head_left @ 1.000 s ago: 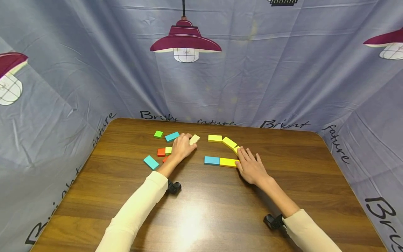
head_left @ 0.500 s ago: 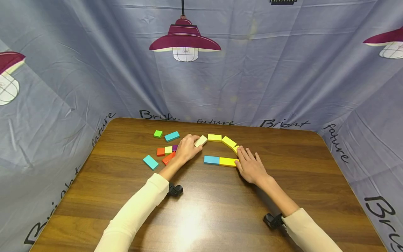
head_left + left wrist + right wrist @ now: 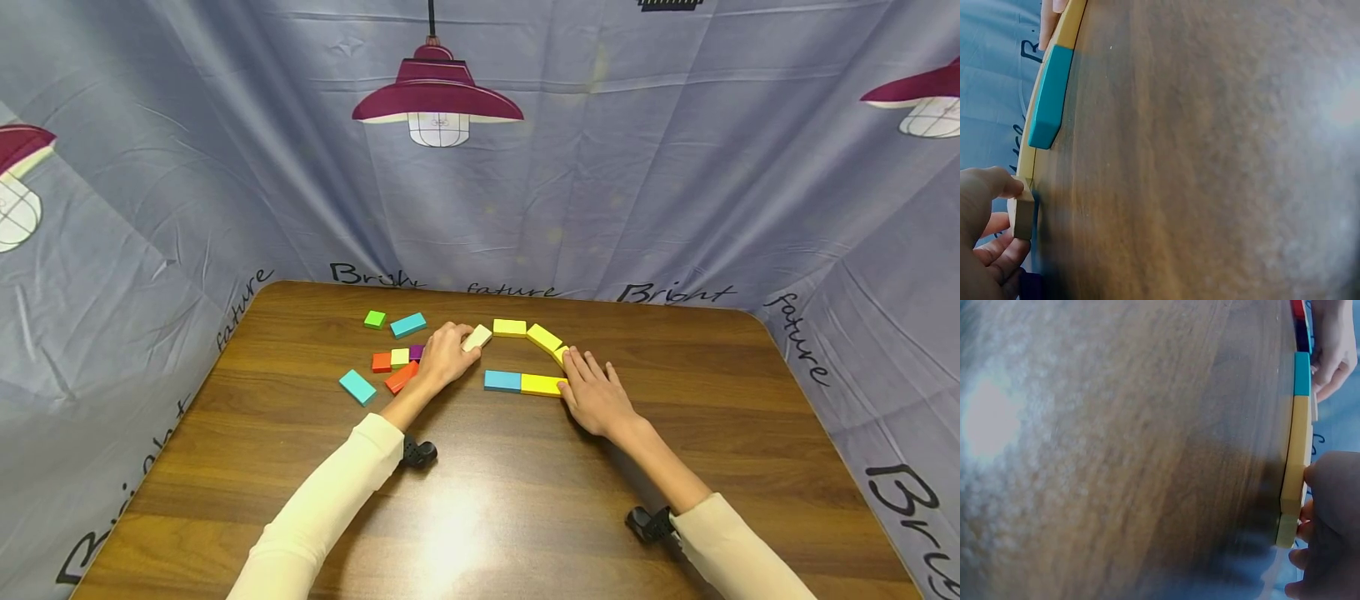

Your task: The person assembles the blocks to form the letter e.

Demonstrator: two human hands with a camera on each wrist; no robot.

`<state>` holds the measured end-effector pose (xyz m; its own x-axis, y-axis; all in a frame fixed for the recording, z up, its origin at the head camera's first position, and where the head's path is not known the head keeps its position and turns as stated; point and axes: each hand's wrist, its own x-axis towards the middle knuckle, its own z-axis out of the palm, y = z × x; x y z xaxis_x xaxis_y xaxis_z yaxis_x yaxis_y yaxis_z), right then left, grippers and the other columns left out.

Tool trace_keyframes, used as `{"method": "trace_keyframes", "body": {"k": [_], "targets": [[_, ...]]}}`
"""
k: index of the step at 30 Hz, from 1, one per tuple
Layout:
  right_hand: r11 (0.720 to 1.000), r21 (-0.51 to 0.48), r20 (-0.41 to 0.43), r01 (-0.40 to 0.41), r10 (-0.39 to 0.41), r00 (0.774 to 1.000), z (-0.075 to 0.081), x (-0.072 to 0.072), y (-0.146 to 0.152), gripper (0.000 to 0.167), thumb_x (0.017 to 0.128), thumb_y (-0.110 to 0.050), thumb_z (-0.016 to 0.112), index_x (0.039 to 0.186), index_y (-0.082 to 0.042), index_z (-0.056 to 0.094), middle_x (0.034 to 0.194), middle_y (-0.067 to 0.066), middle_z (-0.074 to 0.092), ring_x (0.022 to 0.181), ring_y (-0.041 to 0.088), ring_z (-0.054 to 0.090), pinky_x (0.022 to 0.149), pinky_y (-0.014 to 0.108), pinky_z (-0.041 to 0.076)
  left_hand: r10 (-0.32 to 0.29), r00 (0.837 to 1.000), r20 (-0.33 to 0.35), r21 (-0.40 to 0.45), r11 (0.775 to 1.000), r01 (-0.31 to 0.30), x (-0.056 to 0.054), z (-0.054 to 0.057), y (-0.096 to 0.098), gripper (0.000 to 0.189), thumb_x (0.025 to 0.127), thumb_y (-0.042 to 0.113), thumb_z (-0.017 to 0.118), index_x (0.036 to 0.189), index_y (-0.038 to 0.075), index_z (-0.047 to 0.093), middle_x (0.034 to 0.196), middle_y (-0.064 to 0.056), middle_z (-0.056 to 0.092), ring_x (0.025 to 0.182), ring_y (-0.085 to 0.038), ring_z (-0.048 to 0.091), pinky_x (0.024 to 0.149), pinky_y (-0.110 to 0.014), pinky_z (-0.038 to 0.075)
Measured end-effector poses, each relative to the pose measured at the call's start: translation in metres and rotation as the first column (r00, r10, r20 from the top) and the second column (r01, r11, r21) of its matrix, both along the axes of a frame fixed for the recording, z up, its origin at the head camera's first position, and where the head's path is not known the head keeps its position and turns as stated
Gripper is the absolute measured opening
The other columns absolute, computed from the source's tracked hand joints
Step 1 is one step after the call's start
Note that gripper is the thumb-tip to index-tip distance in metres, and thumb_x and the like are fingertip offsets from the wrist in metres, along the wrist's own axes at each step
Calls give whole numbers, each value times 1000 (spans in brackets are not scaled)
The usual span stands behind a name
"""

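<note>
My left hand (image 3: pixel 444 357) pinches a cream block (image 3: pixel 477 337) between thumb and fingers, at the left end of a curved row. The left wrist view shows the thumb on the near side of this cream block (image 3: pixel 1022 215). Beside it lies a yellow block (image 3: pixel 510 328), followed by a tilted yellow block (image 3: pixel 544 338) and one partly covered by fingers. In front, a blue block (image 3: pixel 502 381) meets a yellow block (image 3: pixel 542 385) end to end. My right hand (image 3: pixel 597 393) rests with straight fingers against the right end of both rows.
Loose blocks lie left of my left hand: green (image 3: pixel 375 319), light blue (image 3: pixel 408 325), red (image 3: pixel 382 362), lime (image 3: pixel 401 358), purple (image 3: pixel 416 352), orange-red (image 3: pixel 402 377) and turquoise (image 3: pixel 357 387). A printed curtain (image 3: pixel 600 208) stands behind the wooden table (image 3: pixel 540 517).
My left hand has slid the cream block to the right, up beside the first yellow block, and has then stayed there. The right hand has kept its place.
</note>
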<state>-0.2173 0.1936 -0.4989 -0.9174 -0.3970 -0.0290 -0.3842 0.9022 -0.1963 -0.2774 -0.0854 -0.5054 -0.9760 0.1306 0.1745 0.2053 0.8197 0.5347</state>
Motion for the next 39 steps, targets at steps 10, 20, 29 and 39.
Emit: {"method": "trace_keyframes", "body": {"k": [10, 20, 29, 39], "targets": [[1000, 1, 18, 1, -1, 1000, 1, -1, 0, 60, 108, -28, 38, 155, 5, 22, 160, 24, 22, 145, 44, 21, 113, 66, 13, 14, 1000, 25, 16, 1000, -14, -2, 0, 0, 40, 87, 22, 75, 123, 6, 70, 110, -14, 66, 85, -25, 62, 71, -38, 51], [1000, 10, 15, 3, -3, 1000, 2, -1, 0, 60, 108, -28, 39, 155, 5, 23, 160, 24, 21, 145, 44, 22, 113, 66, 13, 22, 999, 30, -11, 1000, -22, -5, 0, 2, 39, 87, 23, 74, 123, 8, 70, 108, -12, 66, 81, -25, 61, 69, -37, 50], [1000, 9, 10, 2, -2, 1000, 2, -1, -1, 59, 108, -28, 38, 155, 5, 23, 159, 24, 23, 145, 44, 22, 112, 66, 13, 20, 999, 35, -33, 999, -19, -5, 1, 2, 40, 87, 23, 74, 124, 7, 70, 108, -13, 65, 80, -25, 60, 68, -37, 50], [1000, 10, 20, 2, -3, 1000, 3, 0, -1, 59, 108, -27, 39, 155, 6, 23, 159, 25, 23, 145, 45, 22, 112, 66, 13, 14, 998, 54, -35, 999, -12, -6, 2, 2, 41, 88, 21, 72, 126, 8, 69, 110, -14, 65, 85, -27, 61, 74, -40, 51]]}}
